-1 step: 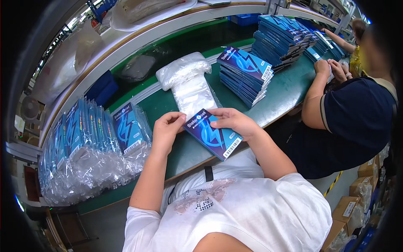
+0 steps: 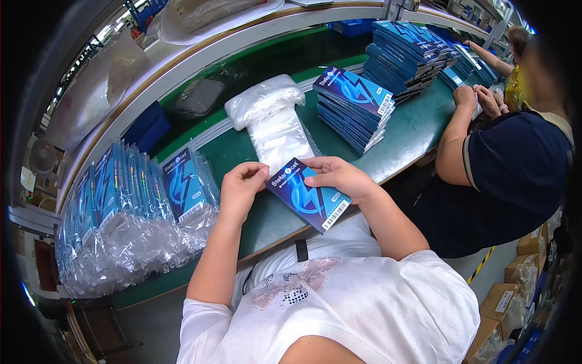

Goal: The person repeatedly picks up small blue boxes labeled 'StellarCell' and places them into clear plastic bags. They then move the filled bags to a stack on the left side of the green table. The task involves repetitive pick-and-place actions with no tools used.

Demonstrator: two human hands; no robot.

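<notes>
My right hand (image 2: 339, 178) grips a flat blue and purple box (image 2: 306, 197), thumb on its front face, fingers behind the far edge. The box is tilted, with a lightning design and a barcode strip at its lower end. Beside its upper left corner, my left hand (image 2: 242, 187) is closed in a pinch; whatever sits between those fingertips is hidden or too small to name. Just beyond both hands lies a stack of clear plastic bags (image 2: 279, 136), bunched up at the far end.
Bagged boxes (image 2: 185, 185) stand in a row at left, above crumpled clear plastic (image 2: 133, 249). Stacks of unbagged boxes (image 2: 357, 91) are on the green table (image 2: 406, 151) at right. A co-worker in a dark shirt (image 2: 515, 164) sits close on my right. Cartons (image 2: 503, 300) line the floor.
</notes>
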